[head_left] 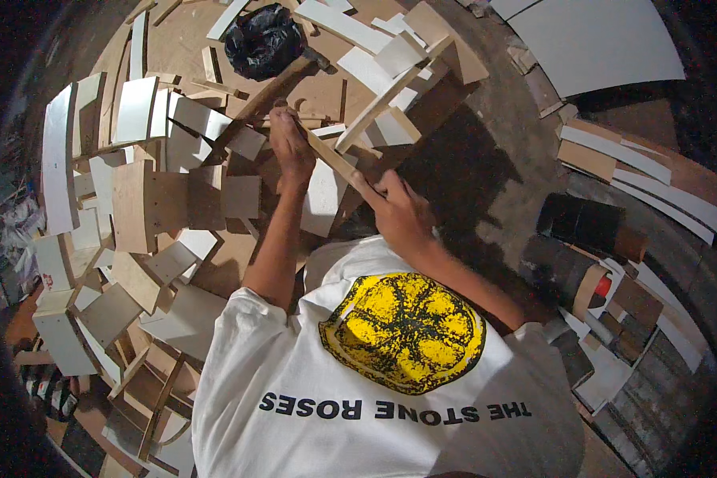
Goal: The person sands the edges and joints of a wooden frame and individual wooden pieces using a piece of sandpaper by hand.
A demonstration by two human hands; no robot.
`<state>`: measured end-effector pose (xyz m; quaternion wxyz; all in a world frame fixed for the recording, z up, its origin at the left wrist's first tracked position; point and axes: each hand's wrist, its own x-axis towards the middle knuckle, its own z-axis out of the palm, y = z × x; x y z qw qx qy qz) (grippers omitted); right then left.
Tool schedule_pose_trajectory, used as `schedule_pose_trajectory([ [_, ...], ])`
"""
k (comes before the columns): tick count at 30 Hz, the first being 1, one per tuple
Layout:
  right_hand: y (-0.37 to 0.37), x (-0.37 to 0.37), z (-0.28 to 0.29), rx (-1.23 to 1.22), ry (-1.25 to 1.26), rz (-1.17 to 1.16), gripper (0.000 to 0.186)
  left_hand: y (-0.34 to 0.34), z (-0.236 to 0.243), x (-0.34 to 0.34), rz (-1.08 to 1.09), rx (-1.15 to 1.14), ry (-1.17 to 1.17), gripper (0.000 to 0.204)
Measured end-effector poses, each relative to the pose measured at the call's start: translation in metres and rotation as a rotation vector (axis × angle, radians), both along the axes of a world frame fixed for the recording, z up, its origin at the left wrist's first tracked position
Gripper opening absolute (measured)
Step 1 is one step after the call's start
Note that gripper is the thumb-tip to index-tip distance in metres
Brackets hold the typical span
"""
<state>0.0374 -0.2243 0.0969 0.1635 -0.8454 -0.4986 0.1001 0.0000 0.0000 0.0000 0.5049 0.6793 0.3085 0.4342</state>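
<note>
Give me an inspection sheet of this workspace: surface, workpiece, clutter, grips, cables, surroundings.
Surface: brown work surface, largely covered with wood pieces.
Workpiece: pale wooden strip, held at a slant between both hands.
Clutter: white and brown board pieces heaped on the left; black plastic bag at the top.
Grips: left grip closed on the strip toward its upper-left end; right grip on its lower-right end.
Cables: nothing seen.
Surroundings: large white panel at upper right; long boards below it.
</note>
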Motion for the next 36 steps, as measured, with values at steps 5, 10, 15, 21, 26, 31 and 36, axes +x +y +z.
schedule_pose_trajectory([
  [5,0.009,0.004,0.0,0.149,0.05,-0.046,0.058,-0.003,0.004,-0.004,-0.027,0.175,0.02,0.038],
  [10,-0.035,-0.003,0.009,0.028,0.022,-0.002,0.057,0.006,-0.014,-0.008,-0.002,0.121,-0.002,0.039],
  [15,-0.015,0.001,0.0,0.049,0.024,-0.025,0.058,-0.011,0.005,-0.006,-0.035,0.035,0.113,0.039],
  [21,-0.012,0.002,0.0,0.062,0.032,-0.027,0.058,0.0,-0.013,-0.007,-0.035,-0.061,-0.043,0.038],
  [26,-0.046,-0.002,0.007,0.019,0.021,-0.023,0.061,-0.001,-0.012,0.001,-0.03,-0.052,-0.036,0.038],
  [31,0.002,0.003,-0.009,0.154,0.0,-0.051,0.057,0.005,-0.023,0.002,0.004,-0.069,-0.053,0.041],
  [36,-0.026,0.001,-0.003,0.111,0.013,-0.003,0.053,0.014,-0.028,-0.004,0.023,0.075,-0.008,0.045],
])
